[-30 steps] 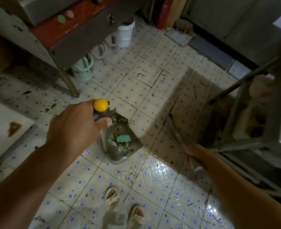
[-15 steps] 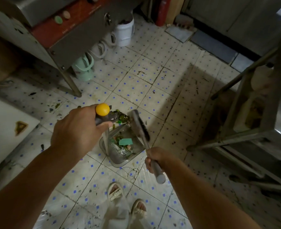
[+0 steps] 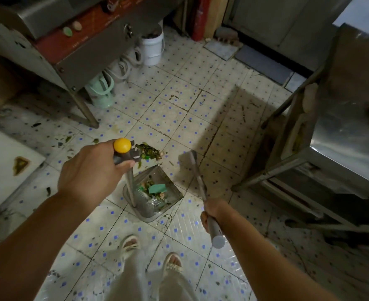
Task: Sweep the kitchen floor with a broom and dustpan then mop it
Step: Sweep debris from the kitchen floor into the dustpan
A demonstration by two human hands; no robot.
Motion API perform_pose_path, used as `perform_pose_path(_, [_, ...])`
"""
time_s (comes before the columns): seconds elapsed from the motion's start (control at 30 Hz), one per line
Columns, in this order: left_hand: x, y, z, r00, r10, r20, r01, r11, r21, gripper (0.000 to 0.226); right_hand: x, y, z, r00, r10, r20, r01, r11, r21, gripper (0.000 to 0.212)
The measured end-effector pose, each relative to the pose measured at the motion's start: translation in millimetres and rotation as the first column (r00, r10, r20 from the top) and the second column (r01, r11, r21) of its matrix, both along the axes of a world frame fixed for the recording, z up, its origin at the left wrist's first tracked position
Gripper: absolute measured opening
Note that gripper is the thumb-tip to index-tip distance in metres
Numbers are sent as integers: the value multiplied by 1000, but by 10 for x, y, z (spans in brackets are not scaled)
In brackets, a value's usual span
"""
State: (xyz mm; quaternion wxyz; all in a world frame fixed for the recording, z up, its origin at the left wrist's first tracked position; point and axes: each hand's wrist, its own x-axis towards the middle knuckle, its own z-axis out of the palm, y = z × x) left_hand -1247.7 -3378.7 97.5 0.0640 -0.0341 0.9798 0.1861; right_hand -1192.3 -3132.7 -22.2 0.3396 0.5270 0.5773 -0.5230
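While the left hand (image 3: 90,172) curls round the yellow-capped handle (image 3: 122,145) at 9 o'clock, the dustpan (image 3: 155,192) stands on the floor (image 3: 200,118) at centre holding scraps, a green debris pile (image 3: 150,151) just beyond its mouth at 12. At 3 o'clock the right hand (image 3: 210,213) grips the broom (image 3: 197,177) shaft near its end, head beside the pile; both tools look light and rigid, best held high on the shafts. Lettering on the red panel (image 3: 88,33) is unreadable.
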Motion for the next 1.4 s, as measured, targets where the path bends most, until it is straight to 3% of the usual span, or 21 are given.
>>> perform_pose_path(0.23, [44,-165,-66,1000,-27,14,27,1000,-15,18,282,-17,-184,995,-67,67,72,995,-76,9])
perform_pose_path(0.37, [-13,-428,-89,998,-60,11,60,998,-11,19,230,-459,-259,985,-125,116,142,977,-159,18])
perform_pose_path(0.63, [-211,-1012,-123,993,-120,20,119,993,25,31,-76,-1521,-213,984,-153,87,173,931,-322,12])
perform_pose_path(0.9, [-429,-1364,-74,986,-165,-8,165,986,30,35,-221,-1884,65,978,-208,3,202,946,-253,25])
perform_pose_path(1.17, [-594,-1714,-84,992,-123,-40,125,992,31,36,-591,-1680,-132,984,-178,-3,178,984,-20,12])
perform_pose_path(1.3, [-681,-1902,-131,996,-88,-29,89,995,44,34,-801,-1733,-234,987,-153,55,157,984,-81,9])
perform_pose_path(1.4, [-733,-2005,-156,999,-48,-19,49,998,31,33,-889,-2043,-344,994,-110,13,111,983,-148,13])
